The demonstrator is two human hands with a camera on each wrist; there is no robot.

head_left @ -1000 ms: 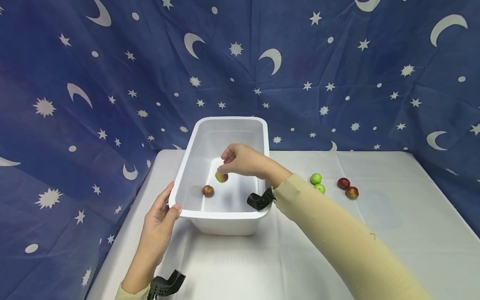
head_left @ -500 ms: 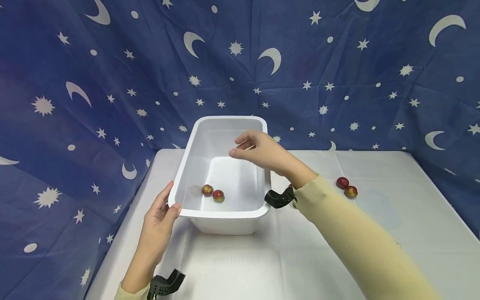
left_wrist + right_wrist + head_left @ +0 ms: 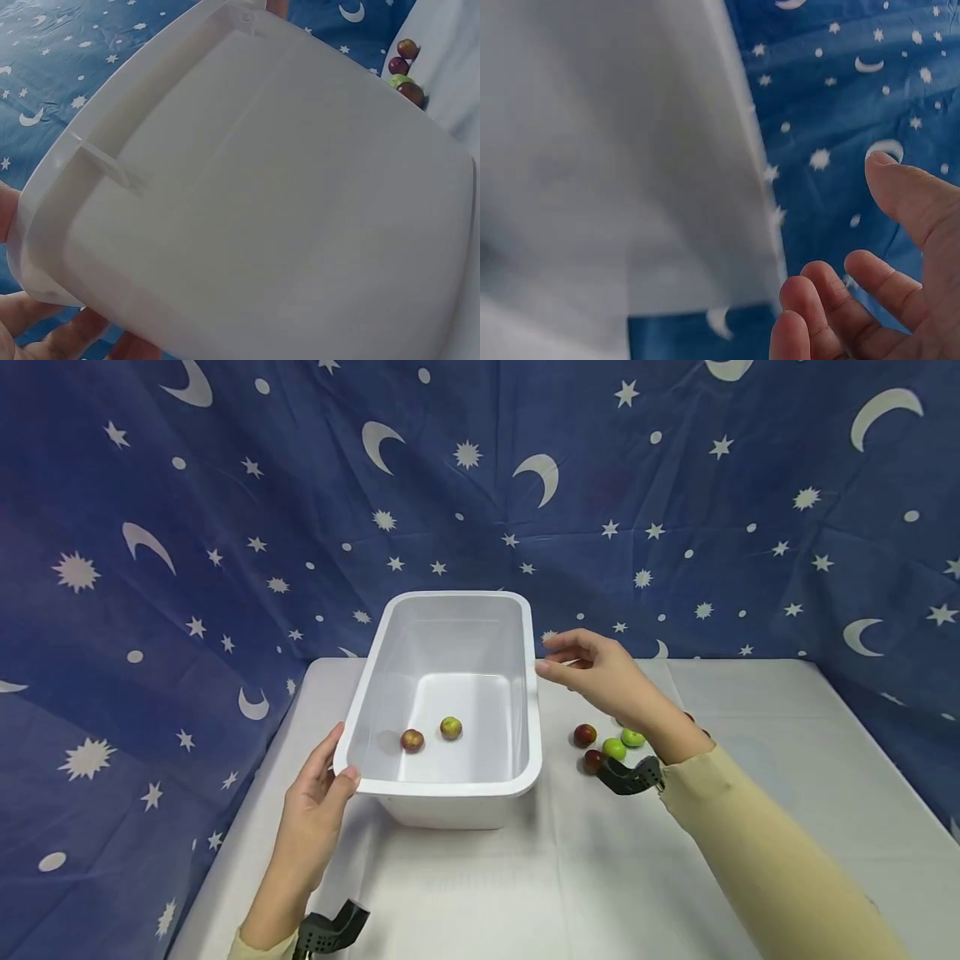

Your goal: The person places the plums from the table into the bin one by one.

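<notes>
A white plastic tub stands on the table, its outer wall filling most of the left wrist view. My left hand grips its near left corner, thumb over the rim and fingers outside. Inside lie two small plum-like fruits: a reddish one and a yellow-green one. Just outside the tub's right rim hovers my right hand, holding nothing; thumb and fingers are apart in the right wrist view.
Several more small fruits sit right of the tub below my right forearm, among them a red one, a green one and a dark red one. A blue star-and-moon cloth hangs behind the white-covered table.
My right hand let go of a fruit in the tub and moved right, out past the rim. That fruit rolled about on the tub floor. My left hand stayed on the corner.
</notes>
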